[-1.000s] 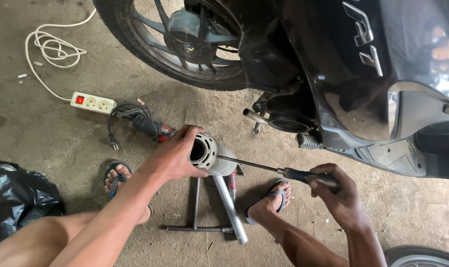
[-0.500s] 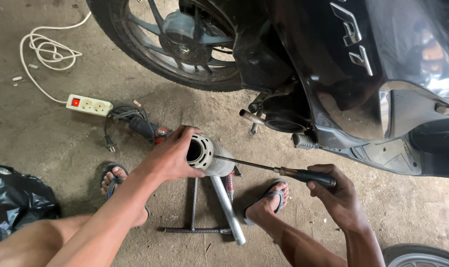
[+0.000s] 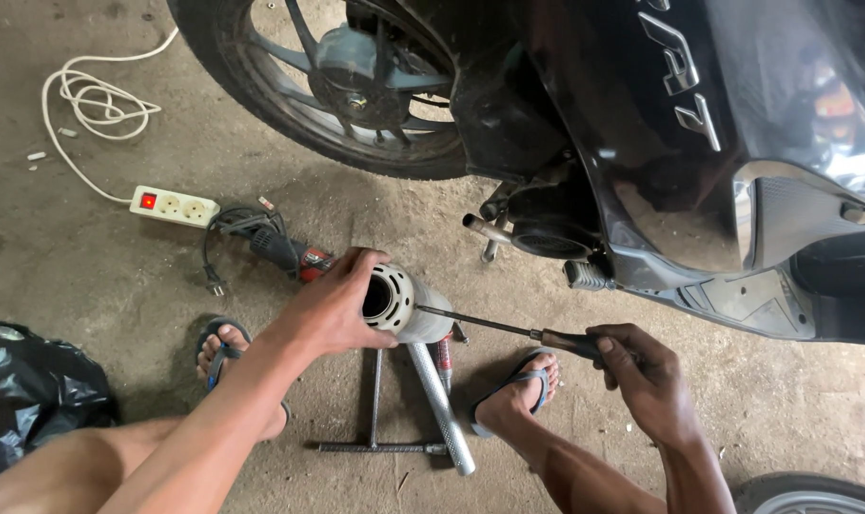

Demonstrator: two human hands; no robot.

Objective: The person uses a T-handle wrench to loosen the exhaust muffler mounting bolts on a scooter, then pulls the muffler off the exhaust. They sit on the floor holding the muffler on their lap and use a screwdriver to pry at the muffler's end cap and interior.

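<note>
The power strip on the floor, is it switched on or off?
On: the power strip has a red switch that glows at its left end.

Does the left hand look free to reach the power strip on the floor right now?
Probably not as it stands: the left hand grips the metal cylinder that the screwdriver pokes. The power strip lies beyond, nothing blocking the floor between; letting go would free it.

The left hand is stretched forward with fingers curled in a grip; the right hand is clenched, forearm angled inward.
</note>
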